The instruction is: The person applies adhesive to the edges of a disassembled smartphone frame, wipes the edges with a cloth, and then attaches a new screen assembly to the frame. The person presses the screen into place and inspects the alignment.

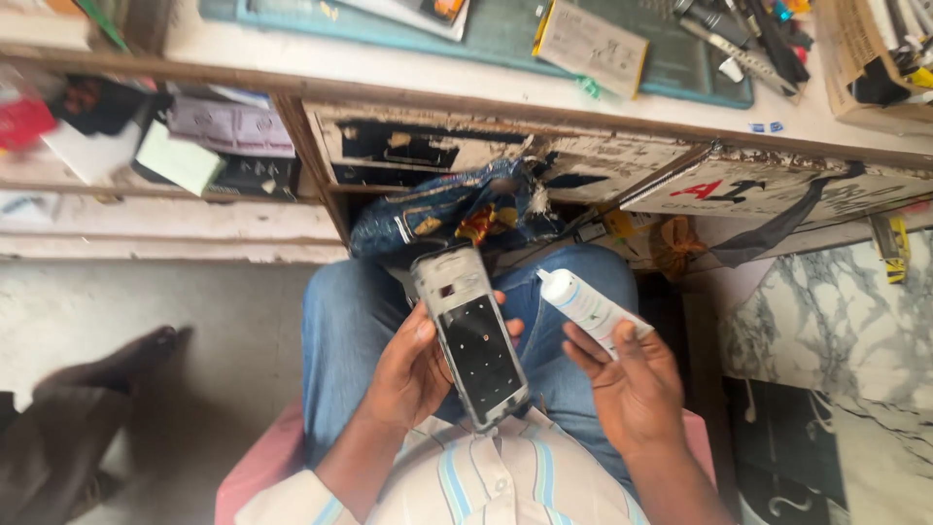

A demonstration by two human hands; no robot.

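Observation:
My left hand [413, 374] holds an opened phone body [469, 335] upright over my lap, its dark inner panel facing me and its silver frame at the top. My right hand [632, 384] grips a white tube [586, 304] with a white cap, the cap end pointing up and left toward the phone. The tube's tip is a short way from the phone's right edge, not touching it. Both hands hover above my blue jeans [340, 321].
A worn wooden workbench [505, 92] stands ahead with a green cutting mat [505, 34], tools and a flat battery [590, 46]. A patterned blue cloth [447, 209] hangs under it. Another person's foot [131, 360] rests on the floor at left. Marble-pattern slab [836, 311] at right.

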